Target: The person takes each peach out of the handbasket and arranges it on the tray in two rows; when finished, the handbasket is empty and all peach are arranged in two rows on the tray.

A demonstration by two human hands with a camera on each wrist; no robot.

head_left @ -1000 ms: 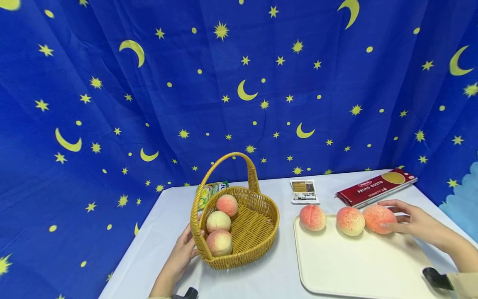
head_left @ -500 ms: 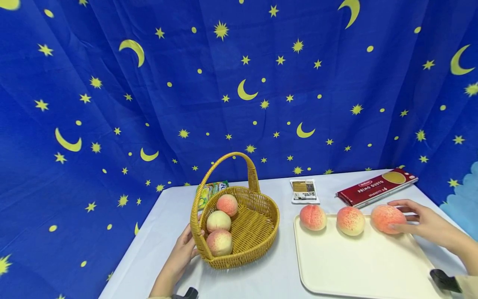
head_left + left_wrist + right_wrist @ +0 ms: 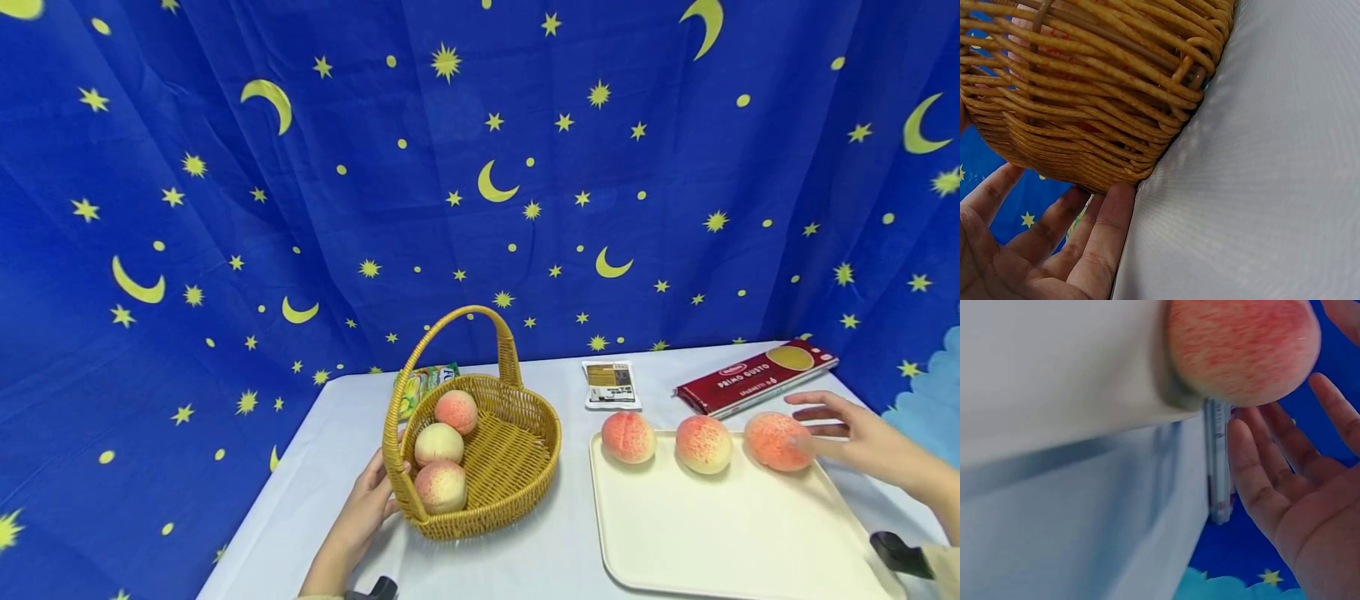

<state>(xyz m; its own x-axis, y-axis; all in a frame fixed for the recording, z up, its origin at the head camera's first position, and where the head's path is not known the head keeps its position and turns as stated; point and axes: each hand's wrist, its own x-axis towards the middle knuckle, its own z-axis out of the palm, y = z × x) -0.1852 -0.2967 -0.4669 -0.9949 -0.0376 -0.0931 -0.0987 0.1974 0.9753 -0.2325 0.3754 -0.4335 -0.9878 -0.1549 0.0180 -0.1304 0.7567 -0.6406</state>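
My left hand (image 3: 362, 504) rests against the left side of the wicker basket (image 3: 517, 492). In the left wrist view, its extended fingers (image 3: 1107, 240) touch the basket's woven wall near the table. Three peaches, including a pale one (image 3: 439, 445), sit in the basket's left part. My right hand (image 3: 862, 442) is beside the rightmost peach (image 3: 776, 442) on the cream tray (image 3: 720, 542). In the right wrist view, its fingers are spread and apart from that peach. A middle peach (image 3: 703, 445) and a left peach (image 3: 628, 437) lie along the tray's back edge.
Behind the tray lie a red spaghetti packet (image 3: 757, 377) and a small white-edged sachet (image 3: 610, 385). A green and yellow packet (image 3: 426, 386) is partly hidden behind the basket. A blue star-patterned cloth (image 3: 420, 208) hangs behind the white table (image 3: 322, 442).
The rightmost peach has shifted right, away from the middle one, with my right hand on it. My right hand then let go and drew back rightward. My left hand and the basket stay put.
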